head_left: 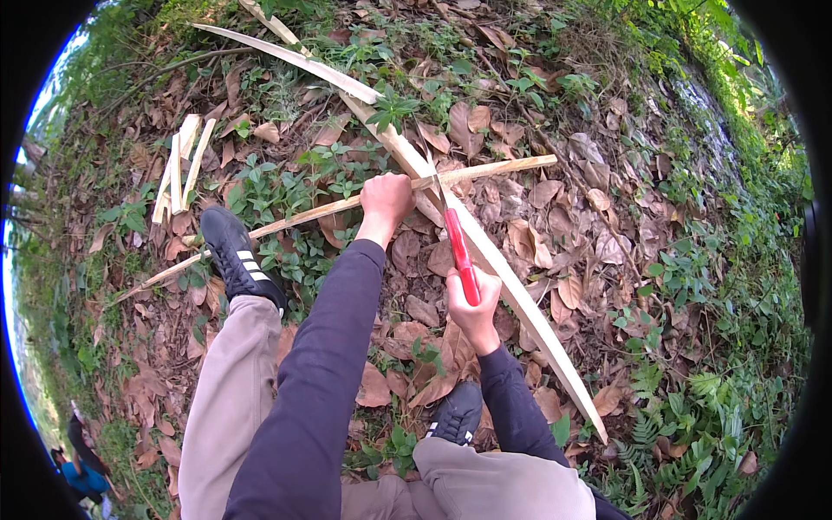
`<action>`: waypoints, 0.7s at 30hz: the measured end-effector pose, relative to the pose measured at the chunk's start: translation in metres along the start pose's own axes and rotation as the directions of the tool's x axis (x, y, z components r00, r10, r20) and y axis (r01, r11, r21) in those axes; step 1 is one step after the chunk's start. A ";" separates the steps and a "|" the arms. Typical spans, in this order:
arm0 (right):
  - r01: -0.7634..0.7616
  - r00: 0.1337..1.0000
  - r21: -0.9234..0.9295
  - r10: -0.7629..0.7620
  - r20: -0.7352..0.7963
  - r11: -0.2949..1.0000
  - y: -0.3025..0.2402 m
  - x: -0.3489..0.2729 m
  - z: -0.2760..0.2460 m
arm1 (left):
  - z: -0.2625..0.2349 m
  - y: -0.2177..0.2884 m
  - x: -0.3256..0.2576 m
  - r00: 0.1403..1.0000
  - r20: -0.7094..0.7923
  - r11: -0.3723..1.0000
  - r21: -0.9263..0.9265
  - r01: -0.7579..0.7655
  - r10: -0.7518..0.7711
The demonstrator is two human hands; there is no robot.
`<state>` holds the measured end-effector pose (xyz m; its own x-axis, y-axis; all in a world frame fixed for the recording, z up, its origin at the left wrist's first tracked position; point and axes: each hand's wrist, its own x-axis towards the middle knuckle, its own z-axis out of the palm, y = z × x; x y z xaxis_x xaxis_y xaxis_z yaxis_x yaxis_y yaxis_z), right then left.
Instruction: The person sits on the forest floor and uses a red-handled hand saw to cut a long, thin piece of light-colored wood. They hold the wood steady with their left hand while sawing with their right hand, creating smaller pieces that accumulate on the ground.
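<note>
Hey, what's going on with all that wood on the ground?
A person is using a saw on wood. Their right hand holds a red-handled saw, its blade across a thin wooden stick. Their left hand grips the stick, which lies across a long pale plank on the leafy ground. The stick reaches past the blade on both sides. A few short wooden pieces lie near the left shoe.

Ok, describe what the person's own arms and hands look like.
Long, dark sleeves, navy to near-black and without visible markings, cover both arms: the left sleeve and the right sleeve end around the wrists. The left hand and right hand are bare, with no gloves.
</note>
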<state>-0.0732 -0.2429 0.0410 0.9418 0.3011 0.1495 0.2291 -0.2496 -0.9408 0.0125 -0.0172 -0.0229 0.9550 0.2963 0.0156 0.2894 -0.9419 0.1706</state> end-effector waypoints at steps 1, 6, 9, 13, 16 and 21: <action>-0.008 1.000 0.007 0.008 0.007 1.000 0.003 -0.001 0.000 | 0.000 -0.002 0.003 1.000 0.003 1.000 0.009 0.003 -0.003; 0.013 0.998 -0.023 -0.012 0.056 1.000 -0.003 -0.069 -0.034 | 0.001 -0.001 0.004 1.000 -0.003 1.000 0.017 0.009 -0.009; -0.024 1.000 0.020 0.024 0.013 1.000 -0.013 -0.065 -0.032 | 0.001 -0.002 0.002 1.000 0.002 1.000 0.011 0.024 -0.024; -0.028 1.000 -0.011 0.029 0.012 1.000 -0.002 -0.019 -0.015 | 0.001 -0.004 0.000 1.000 0.000 1.000 0.006 0.012 -0.012; 0.003 1.000 -0.018 -0.002 0.020 1.000 -0.005 -0.022 -0.019 | -0.003 -0.005 0.002 1.000 0.019 1.000 0.016 0.014 -0.015; -0.002 1.000 -0.035 0.001 -0.017 0.999 -0.006 -0.051 -0.029 | -0.003 0.001 0.001 1.000 -0.011 1.000 0.031 0.005 -0.005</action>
<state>-0.1158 -0.2832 0.0476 0.9462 0.2849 0.1534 0.2358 -0.2824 -0.9299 0.0139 -0.0173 -0.0196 0.9528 0.3025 0.0255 0.2962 -0.9448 0.1401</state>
